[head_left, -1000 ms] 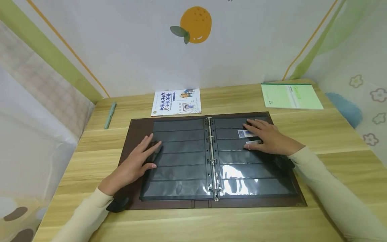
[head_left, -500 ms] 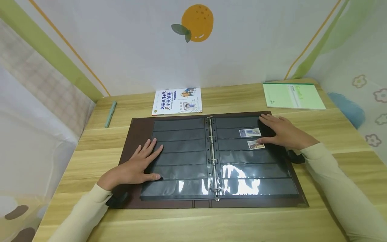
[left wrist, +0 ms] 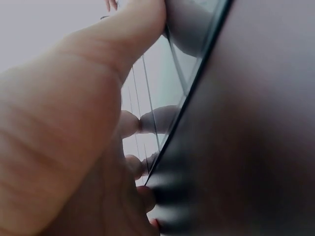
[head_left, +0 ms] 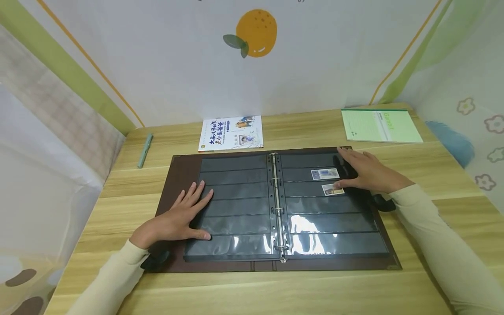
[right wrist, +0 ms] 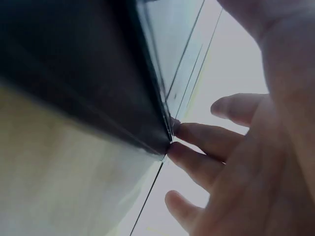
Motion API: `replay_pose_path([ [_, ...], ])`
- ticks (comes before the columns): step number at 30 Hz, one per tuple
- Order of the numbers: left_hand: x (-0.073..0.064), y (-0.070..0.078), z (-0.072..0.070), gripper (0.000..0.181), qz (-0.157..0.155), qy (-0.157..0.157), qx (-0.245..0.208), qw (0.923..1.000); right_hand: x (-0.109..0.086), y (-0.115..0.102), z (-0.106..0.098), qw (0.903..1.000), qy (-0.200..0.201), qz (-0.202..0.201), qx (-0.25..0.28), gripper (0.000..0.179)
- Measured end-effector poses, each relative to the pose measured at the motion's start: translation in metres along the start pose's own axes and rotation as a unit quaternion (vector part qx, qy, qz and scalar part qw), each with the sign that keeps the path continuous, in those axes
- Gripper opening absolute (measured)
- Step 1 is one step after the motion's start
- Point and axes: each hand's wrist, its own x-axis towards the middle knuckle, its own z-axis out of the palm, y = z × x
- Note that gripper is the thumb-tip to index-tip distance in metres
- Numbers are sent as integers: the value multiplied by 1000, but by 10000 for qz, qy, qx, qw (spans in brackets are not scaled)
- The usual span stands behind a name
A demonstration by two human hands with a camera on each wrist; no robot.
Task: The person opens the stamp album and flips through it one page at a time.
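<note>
A brown ring-binder stamp album [head_left: 261,265] lies spread on the table, its black pages divided into clear strip pockets. Two small stamps show in the right page: a bluish stamp [head_left: 325,174] in an upper strip and a brownish stamp [head_left: 330,190] just below. Fingers spread, my left hand [head_left: 173,224] rests on the outer side of the left page [head_left: 236,205]. My right hand [head_left: 368,171] lies at the upper outer edge of the right page [head_left: 330,222], thumb by the brownish stamp. In the right wrist view, extended fingers [right wrist: 197,164] touch the page edge.
Behind the album lie a white picture book [head_left: 230,133] and a green notebook [head_left: 381,125]. A green pen [head_left: 145,151] is at the back left of the wooden table [head_left: 252,291]. A fabric backdrop [head_left: 177,65] rises behind the table.
My right hand has moved right to the page's outer edge, uncovering both stamps. My left hand has shifted slightly down and settled flatter on the left page. Little moved in the last half second.
</note>
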Motion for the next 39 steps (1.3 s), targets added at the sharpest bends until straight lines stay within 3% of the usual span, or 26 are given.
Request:
replay_pose_path([
  [20,-1,4,-2,114,-73,-6,-78,9999,6,0,-3,9998,67,159,-19,131],
  [33,-1,4,-2,114,-100,-15,-13,9999,6,-4,-3,9971,722,-62,-239,137],
  [36,0,5,-2,114,-100,-6,24,9999,5,-6,-3,9947,969,-146,-300,130],
  [39,1,5,-2,114,-92,8,36,10000,4,-7,-4,9910,1301,-310,-61,102],
])
